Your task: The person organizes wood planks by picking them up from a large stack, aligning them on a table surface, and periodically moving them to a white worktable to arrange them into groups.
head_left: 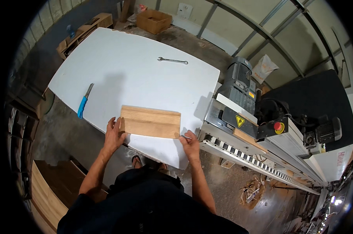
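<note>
A rectangular wooden board (151, 122) with light brown grain lies on the white tabletop (139, 70), near its front edge. At the board's left end is my left hand (113, 135), its fingers curled against the end and its thumb by the lower corner. My right hand (190, 145) grips the lower right corner with bent fingers. Off to the left rests a blue-handled knife (83, 106), its blade pointing away from me. Farther back on the table lies a metal wrench (172, 60).
On the right stands a machine with a grey motor (238, 80), a red stop button (279, 127) and a long chain track (254, 163). Behind the table sits a cardboard box (153, 21). Wooden panels (46, 195) stand at lower left; scraps (252, 192) litter the floor.
</note>
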`<move>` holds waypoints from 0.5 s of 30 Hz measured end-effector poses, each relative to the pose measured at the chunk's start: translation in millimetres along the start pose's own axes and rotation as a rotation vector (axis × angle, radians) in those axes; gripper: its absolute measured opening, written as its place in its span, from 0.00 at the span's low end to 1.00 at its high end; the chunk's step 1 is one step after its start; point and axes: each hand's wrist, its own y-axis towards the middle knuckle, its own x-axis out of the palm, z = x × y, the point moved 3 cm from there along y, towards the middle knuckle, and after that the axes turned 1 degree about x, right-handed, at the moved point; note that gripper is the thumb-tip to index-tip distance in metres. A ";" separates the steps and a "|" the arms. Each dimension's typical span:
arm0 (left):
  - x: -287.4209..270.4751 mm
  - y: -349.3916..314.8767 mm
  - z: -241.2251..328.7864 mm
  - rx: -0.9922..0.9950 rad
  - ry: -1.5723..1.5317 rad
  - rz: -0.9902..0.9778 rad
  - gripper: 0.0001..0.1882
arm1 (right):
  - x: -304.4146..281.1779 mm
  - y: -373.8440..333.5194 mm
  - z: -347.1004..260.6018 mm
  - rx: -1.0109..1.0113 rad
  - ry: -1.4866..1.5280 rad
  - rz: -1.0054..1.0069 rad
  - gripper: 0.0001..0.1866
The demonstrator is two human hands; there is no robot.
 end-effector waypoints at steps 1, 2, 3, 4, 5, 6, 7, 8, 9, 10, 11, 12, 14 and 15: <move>-2.6 -1.5 1.6 0.004 -0.005 0.038 0.31 | -7.9 1.4 1.1 0.046 0.126 0.017 0.26; -4.0 -4.3 0.5 -0.008 0.003 0.039 0.31 | -12.6 2.2 -8.4 0.105 0.250 -0.063 0.21; -5.9 -6.1 0.3 -0.003 -0.037 0.074 0.30 | -14.4 5.2 -19.0 0.111 0.252 -0.076 0.21; -5.7 -6.5 3.4 0.008 -0.083 0.107 0.29 | -17.5 8.3 -26.2 0.241 0.539 -0.055 0.20; -3.4 -6.4 7.2 0.002 -0.080 0.105 0.29 | -18.0 10.3 -31.8 0.373 0.825 -0.032 0.19; -0.1 -6.0 12.6 0.019 -0.118 0.089 0.27 | -17.3 12.0 -40.2 0.360 0.865 -0.033 0.18; 6.9 -2.5 22.5 0.043 -0.165 0.071 0.26 | -20.9 17.2 -43.1 0.360 0.861 -0.029 0.18; 3.4 1.4 39.3 0.076 -0.207 0.060 0.22 | -19.8 22.7 -45.9 0.410 0.990 -0.032 0.20; 6.4 1.1 46.3 0.071 -0.202 0.063 0.22 | -17.9 27.1 -48.4 0.462 1.118 -0.037 0.22; 13.9 2.6 52.8 0.050 -0.298 0.029 0.21 | -21.0 35.3 -44.8 0.417 1.213 -0.041 0.29; 18.3 3.2 56.3 0.021 -0.385 0.000 0.20 | -19.7 43.1 -46.2 0.419 1.215 -0.051 0.29; 19.6 4.7 61.9 0.063 -0.396 0.015 0.19 | -19.5 51.2 -45.1 0.503 1.321 0.066 0.32; 23.1 9.6 73.8 0.079 -0.404 -0.018 0.19 | -23.6 65.2 -39.8 0.593 1.419 0.265 0.40; 25.1 12.3 80.9 0.099 -0.415 -0.055 0.18 | -24.7 74.2 -40.0 0.594 1.419 0.260 0.40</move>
